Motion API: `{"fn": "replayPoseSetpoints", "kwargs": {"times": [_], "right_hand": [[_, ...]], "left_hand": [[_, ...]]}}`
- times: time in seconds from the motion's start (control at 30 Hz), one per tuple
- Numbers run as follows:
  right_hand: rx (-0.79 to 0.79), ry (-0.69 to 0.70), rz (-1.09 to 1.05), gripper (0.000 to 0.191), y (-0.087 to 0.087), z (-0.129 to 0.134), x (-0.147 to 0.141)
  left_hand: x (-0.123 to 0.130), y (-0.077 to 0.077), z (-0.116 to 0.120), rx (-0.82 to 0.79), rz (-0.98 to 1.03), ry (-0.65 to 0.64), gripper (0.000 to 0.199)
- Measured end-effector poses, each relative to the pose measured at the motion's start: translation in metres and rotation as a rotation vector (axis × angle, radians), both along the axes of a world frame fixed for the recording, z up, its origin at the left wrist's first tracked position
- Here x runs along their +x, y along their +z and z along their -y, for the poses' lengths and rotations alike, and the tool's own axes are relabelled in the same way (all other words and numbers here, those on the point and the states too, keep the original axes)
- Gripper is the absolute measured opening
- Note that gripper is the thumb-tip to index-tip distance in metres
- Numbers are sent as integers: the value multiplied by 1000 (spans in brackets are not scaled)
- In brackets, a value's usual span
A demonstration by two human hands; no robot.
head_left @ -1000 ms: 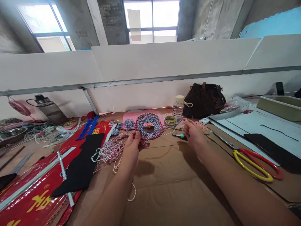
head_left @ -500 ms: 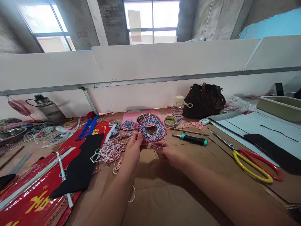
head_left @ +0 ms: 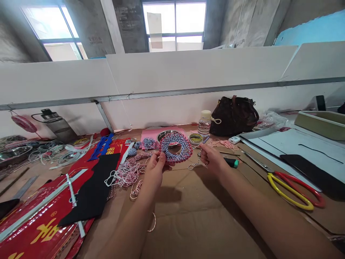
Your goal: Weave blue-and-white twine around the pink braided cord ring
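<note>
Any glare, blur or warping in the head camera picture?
Head view: the windows glare almost white, the wide lens bends the white partition, the left hand casts a soft shadow on the cardboard, and the braided rope ring stays sharp.

Red-edged, blue-white twisted cord ring (head_left: 184, 149)

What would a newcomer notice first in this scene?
The eye goes first to the ring of red, white and blue braided cord at the centre, held up by the left hand, while the right hand pinches a loose cord beside it. At lower left, glossy red printed sheets with gold characters stand out, and at the right lie scissors with yellow and red handles.
</note>
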State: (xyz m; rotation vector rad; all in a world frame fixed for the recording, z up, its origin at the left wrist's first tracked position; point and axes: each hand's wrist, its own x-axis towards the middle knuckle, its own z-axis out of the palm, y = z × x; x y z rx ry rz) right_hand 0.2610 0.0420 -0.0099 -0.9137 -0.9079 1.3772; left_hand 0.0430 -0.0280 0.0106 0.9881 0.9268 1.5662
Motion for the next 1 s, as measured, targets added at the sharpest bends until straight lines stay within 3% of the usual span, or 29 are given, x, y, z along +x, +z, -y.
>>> {"fn": "replayPoseSetpoints", "kwargs": {"times": [0.37, 0.6, 0.8, 1.0], "right_hand": [[34, -42, 23, 50, 3, -2, 7], [115, 70, 56, 29, 17, 9, 5], [294, 171, 100, 31, 21, 18, -3], [330, 226, 98, 30, 20, 15, 0]], "left_hand": [[3, -11, -3, 25, -53, -43, 60], [-4, -5, -1, 33, -78, -3, 53], [-4, -6, -3, -28, -23, -16, 58], [-1, 1, 5, -47, 37, -50, 51]]}}
